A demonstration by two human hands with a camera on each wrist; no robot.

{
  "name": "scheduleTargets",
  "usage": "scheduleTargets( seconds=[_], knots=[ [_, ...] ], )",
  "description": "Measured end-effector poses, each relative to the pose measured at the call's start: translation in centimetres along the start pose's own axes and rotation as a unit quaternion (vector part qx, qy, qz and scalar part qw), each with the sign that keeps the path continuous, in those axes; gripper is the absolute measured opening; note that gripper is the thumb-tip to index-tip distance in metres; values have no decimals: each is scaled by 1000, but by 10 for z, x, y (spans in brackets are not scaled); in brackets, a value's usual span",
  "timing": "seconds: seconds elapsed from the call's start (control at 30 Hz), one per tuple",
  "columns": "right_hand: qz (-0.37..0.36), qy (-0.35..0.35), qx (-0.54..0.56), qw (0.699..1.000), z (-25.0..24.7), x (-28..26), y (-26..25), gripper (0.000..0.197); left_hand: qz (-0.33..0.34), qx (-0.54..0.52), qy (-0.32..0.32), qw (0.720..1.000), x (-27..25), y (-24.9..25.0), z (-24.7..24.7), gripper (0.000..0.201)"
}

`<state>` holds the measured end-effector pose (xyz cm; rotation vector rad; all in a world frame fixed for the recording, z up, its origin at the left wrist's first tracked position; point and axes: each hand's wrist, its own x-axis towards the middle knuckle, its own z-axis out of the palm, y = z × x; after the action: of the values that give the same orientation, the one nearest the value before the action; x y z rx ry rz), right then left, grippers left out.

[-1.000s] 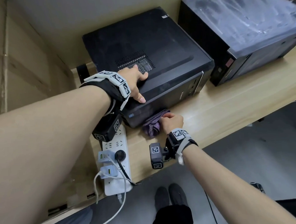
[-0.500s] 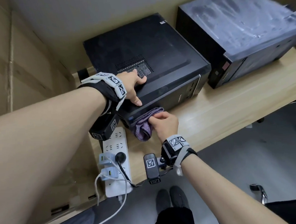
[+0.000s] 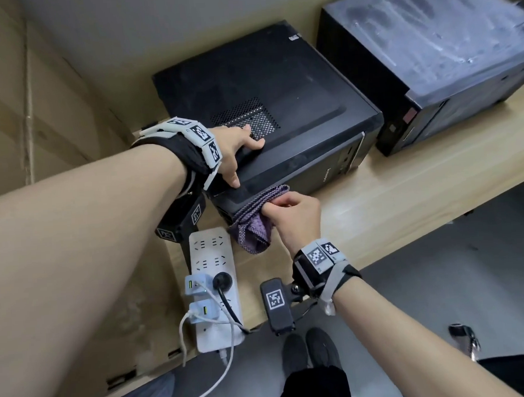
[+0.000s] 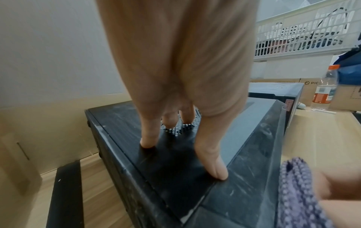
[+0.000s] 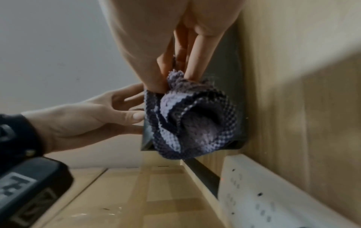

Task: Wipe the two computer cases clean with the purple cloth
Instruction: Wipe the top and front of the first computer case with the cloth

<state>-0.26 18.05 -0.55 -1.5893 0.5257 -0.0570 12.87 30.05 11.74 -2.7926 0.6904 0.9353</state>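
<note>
Two black computer cases lie flat on the wooden desk. The near case [image 3: 279, 85] has a mesh vent on top; the far case [image 3: 429, 47] at the right is grey with streaked dust. My left hand [image 3: 237, 151] rests spread on the near case's top, fingertips by the vent and thumb at the front edge [image 4: 216, 169]. My right hand [image 3: 292, 215] grips the bunched purple cloth [image 3: 255, 220] and holds it against the near case's front left corner [image 5: 193, 121].
A white power strip [image 3: 213, 279] with two chargers and a black plug lies on the desk just left of the cloth. Cardboard stands at the left. A white basket [image 4: 304, 34], a bottle [image 4: 324, 92] and boxes sit behind the far case.
My right hand has drawn the cloth up and left along the near case's front face toward its left corner. The left hand stayed on the case's top.
</note>
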Motion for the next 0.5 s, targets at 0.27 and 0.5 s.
scheduleTargets(
  seconds=[0.27, 0.5],
  knots=[
    [155, -14, -135, 979, 3, 16, 44, 16, -6, 13, 5, 1000, 3, 0, 6, 106],
    [92, -1, -59, 994, -8, 7, 5, 8, -6, 23, 15, 1000, -4, 7, -1, 104]
  ],
)
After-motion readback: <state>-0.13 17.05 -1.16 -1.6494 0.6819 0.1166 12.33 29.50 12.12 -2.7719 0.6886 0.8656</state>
